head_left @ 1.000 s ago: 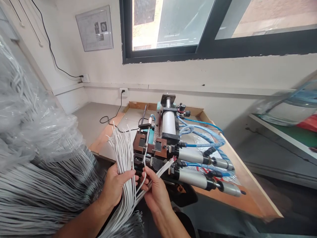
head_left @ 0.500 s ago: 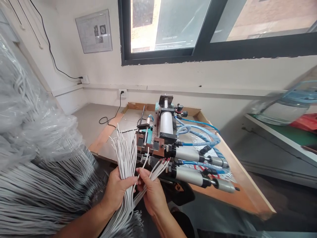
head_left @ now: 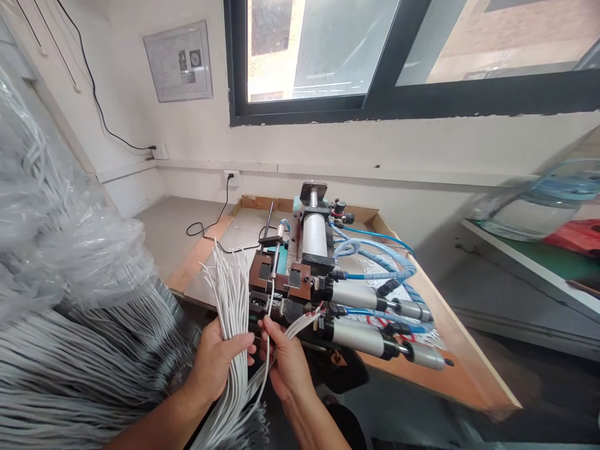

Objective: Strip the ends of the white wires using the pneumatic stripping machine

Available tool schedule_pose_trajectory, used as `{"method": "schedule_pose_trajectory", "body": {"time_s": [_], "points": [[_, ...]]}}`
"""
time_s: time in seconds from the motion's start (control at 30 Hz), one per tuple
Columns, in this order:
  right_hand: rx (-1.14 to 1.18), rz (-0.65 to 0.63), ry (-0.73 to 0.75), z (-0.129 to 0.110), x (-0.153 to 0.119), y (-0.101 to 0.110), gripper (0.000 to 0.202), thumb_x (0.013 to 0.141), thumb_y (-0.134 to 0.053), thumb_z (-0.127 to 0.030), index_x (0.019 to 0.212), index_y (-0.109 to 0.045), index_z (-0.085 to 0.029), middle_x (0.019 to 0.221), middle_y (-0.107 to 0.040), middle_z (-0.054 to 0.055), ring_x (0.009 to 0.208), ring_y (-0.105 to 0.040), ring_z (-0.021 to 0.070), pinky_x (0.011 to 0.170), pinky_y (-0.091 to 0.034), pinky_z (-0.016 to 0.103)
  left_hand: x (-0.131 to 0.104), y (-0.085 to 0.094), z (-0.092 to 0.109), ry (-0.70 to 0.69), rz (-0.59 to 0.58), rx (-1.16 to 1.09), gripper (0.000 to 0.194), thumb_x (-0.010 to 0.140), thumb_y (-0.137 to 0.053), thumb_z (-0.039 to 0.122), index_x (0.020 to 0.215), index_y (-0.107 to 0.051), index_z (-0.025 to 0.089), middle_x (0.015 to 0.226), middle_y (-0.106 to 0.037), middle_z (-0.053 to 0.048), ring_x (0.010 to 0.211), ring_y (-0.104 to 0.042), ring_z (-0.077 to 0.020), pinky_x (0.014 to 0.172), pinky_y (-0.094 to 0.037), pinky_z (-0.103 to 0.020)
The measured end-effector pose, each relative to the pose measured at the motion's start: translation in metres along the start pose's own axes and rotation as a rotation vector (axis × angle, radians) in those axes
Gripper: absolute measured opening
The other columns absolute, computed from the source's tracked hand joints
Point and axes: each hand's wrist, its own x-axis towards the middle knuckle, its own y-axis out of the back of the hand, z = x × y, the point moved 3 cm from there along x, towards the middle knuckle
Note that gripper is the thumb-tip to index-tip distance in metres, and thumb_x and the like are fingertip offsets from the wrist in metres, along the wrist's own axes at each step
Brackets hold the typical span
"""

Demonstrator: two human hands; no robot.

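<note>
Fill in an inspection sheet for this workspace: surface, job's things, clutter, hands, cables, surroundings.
Surface: wood-edged table bearing a machine.
Job's things: white wire bundle; smaller bunch with reddish tips; single wire, upper end at the machine.
Clutter: small white scraps around the blue hoses.
Hands: left hand grips the bundle; right hand pinches the single wire, also holding the smaller bunch.
Cables: black cord from wall socket to table.
Surroundings: window, framed sheet, plastic-wrapped wires, shelf with water jug.

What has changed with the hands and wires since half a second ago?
The single wire at the right hand's fingertips leaned right; it now stands nearly upright, its tip at the machine. The left hand and its bundle of wires shifted slightly left. Both hands kept their holds; the machine stayed put.
</note>
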Motion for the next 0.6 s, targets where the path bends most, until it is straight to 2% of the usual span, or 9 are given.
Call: {"method": "schedule_pose_trajectory", "body": {"time_s": [0.23,0.37,0.43,0.6], "points": [[0.013,-0.045,-0.041,0.000,0.003,-0.003,0.029,0.049,-0.078,-0.032,0.060,-0.064,-0.009,0.042,-0.051,-0.004,0.035,-0.042,0.0048,0.034,-0.027,0.016,0.001,0.001,0.001,-0.012,0.007,0.002,0.024,0.052,-0.071,0.014,0.072,-0.057,0.013,0.055,-0.060,0.002,0.044,-0.055,-0.0121,0.040,-0.044,-0.022],[-0.021,-0.253,-0.089,0.005,-0.002,-0.008,0.028,0.059,-0.073,-0.037,0.067,-0.063,-0.012,0.045,-0.049,-0.005,0.038,-0.044,0.0075,0.037,-0.035,0.019,0.001,0.000,-0.002,-0.049,-0.028,0.017,0.027,0.053,-0.069,0.012,0.078,-0.059,0.012,0.055,-0.061,0.001,0.043,-0.054,-0.0121,0.037,-0.041,-0.021],[-0.034,-0.311,-0.067,0.006,-0.006,-0.010,0.028,0.060,-0.072,-0.037,0.070,-0.063,-0.013,0.046,-0.051,-0.004,0.038,-0.044,0.0083,0.037,-0.035,0.021,0.001,0.000,-0.003,-0.054,-0.045,0.035,0.028,0.053,-0.069,0.012,0.080,-0.060,0.012,0.055,-0.061,0.000,0.044,-0.054,-0.0124,0.036,-0.040,-0.020],[-0.032,-0.120,0.149,0.002,-0.013,-0.005,0.025,0.057,-0.074,-0.034,0.068,-0.066,-0.013,0.051,-0.056,-0.001,0.044,-0.043,0.0069,0.038,-0.031,0.017,0.001,0.001,-0.005,-0.035,-0.040,0.021,0.026,0.054,-0.070,0.014,0.078,-0.060,0.013,0.060,-0.063,0.000,0.050,-0.056,-0.0138,0.044,-0.047,-0.024]]}}
